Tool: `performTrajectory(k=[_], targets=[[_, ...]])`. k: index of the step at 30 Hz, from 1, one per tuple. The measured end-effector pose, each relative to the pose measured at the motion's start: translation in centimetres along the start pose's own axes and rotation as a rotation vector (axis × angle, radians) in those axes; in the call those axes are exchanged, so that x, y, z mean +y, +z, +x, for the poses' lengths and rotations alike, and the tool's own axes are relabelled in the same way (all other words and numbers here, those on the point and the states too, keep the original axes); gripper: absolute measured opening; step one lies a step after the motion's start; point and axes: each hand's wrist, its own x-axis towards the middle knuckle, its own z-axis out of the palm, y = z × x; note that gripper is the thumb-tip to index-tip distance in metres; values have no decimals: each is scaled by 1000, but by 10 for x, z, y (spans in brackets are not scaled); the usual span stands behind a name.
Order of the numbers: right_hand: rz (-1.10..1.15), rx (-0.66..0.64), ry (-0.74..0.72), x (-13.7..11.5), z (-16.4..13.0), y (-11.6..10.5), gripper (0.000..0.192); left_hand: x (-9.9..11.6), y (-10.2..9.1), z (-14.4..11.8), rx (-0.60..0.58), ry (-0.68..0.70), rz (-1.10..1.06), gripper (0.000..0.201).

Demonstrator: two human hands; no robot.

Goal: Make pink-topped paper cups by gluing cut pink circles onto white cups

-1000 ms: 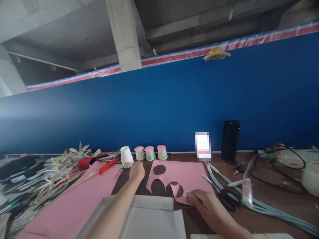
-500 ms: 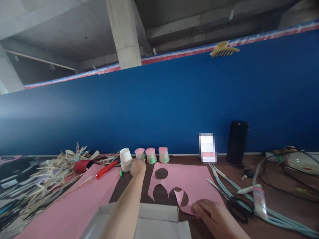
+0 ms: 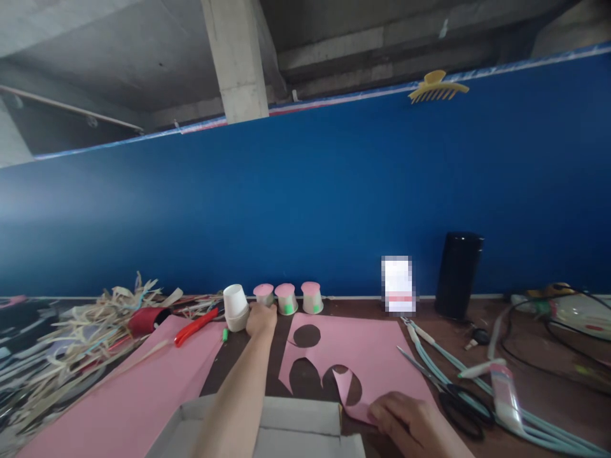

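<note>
My left hand [image 3: 261,319] reaches to the back of the table, closed at the lower part of a small paper cup [image 3: 263,292] with a pink paper disc on top. Its fingertips are partly hidden. Two similar cups with pink tops and green marks, a middle cup [image 3: 286,301] and a right cup [image 3: 312,299], stand to its right. Just left of that hand are stacked white cups [image 3: 235,306]. At the near right my right hand [image 3: 405,416] pinches the lower edge of a pink paper sheet [image 3: 367,350] with round holes cut in it.
Black-handled scissors [image 3: 461,407] lie right of the sheet, by a pale blue cord [image 3: 449,359]. A black cylinder [image 3: 459,275] stands behind. An open grey-white box [image 3: 300,413] is in front. At left are another pink sheet [image 3: 109,394], a red-handled tool [image 3: 195,327] and piled strips [image 3: 109,318].
The view has tilted and shifted slightly. Both hands stay in nearly the same places, the left by the cup and the right on the sheet's edge.
</note>
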Motion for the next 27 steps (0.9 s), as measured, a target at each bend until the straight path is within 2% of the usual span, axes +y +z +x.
performTrajectory(k=[13, 20, 27], targets=[[1, -27, 2, 1, 1, 0, 38, 2, -3, 8, -40, 1, 17, 61], [0, -31, 7, 0, 1, -1, 37, 1, -4, 13, -86, 3, 58, 37], [4, -7, 15, -2, 0, -2, 38, -4, -1, 23, -132, 63, 100, 35]])
